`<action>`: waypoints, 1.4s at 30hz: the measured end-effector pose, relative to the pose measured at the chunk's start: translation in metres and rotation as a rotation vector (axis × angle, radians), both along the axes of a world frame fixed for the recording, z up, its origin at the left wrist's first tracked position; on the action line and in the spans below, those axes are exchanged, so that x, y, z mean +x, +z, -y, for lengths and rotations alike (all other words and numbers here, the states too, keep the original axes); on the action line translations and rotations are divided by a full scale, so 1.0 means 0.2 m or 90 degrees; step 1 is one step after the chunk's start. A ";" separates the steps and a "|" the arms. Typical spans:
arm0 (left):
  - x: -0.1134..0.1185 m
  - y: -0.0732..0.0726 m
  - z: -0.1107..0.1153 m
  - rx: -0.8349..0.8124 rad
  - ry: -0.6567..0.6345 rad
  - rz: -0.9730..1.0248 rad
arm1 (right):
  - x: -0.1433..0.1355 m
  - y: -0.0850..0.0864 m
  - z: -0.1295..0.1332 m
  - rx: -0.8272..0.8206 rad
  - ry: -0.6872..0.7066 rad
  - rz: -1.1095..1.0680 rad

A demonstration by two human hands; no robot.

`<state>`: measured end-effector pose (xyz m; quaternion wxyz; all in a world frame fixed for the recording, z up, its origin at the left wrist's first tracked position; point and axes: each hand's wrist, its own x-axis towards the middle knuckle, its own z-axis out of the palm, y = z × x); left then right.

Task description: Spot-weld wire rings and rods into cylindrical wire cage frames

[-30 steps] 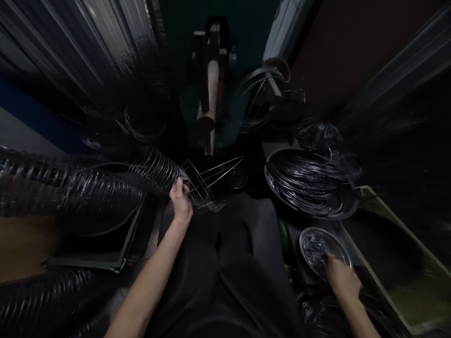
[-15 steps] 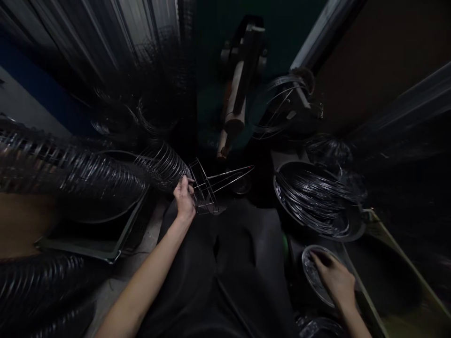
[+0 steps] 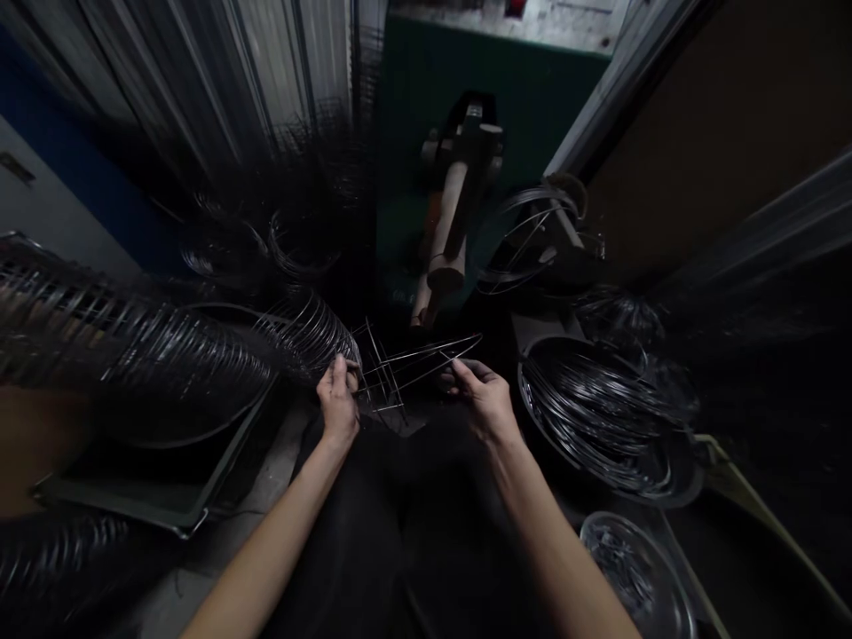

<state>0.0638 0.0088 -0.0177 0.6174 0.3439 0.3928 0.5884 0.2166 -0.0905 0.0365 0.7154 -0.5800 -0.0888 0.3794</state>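
My left hand [image 3: 340, 397] is closed on the left side of a wire frame [image 3: 385, 386], a small open rack of thin metal rods. Two long rods of it run out to the right and meet in a point. My right hand [image 3: 480, 390] is pinched beside that pointed end, with a short thin metal piece [image 3: 446, 355] showing at its fingertips. Whether those fingers also touch the frame I cannot tell. Above the frame stands the electrode arm [image 3: 447, 253] of a dark green machine [image 3: 532, 106].
A round bowl [image 3: 675, 577] of small metal pieces stands at lower right. Behind it a large basin [image 3: 692, 488] holds bent wires [image 3: 599, 408]. Stacked wire rings [image 3: 310, 333] and a long row of wire racks [image 3: 133, 328] fill the left, above a green crate [image 3: 126, 506].
My right hand has left the bowl of small pieces and come up to the wire frame's pointed end. My left hand still holds the frame. The view has tilted up slightly.
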 end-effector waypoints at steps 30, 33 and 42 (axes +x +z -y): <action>-0.04 0.03 -0.09 -0.010 0.033 -0.071 | -0.18 0.06 -0.21 0.036 -0.135 -0.185; -0.03 0.04 -0.10 -0.002 0.031 -0.067 | -0.18 0.06 -0.22 0.042 -0.140 -0.194; -0.05 0.10 -0.11 -0.045 -0.006 -0.045 | -0.18 0.07 -0.23 0.029 -0.125 -0.185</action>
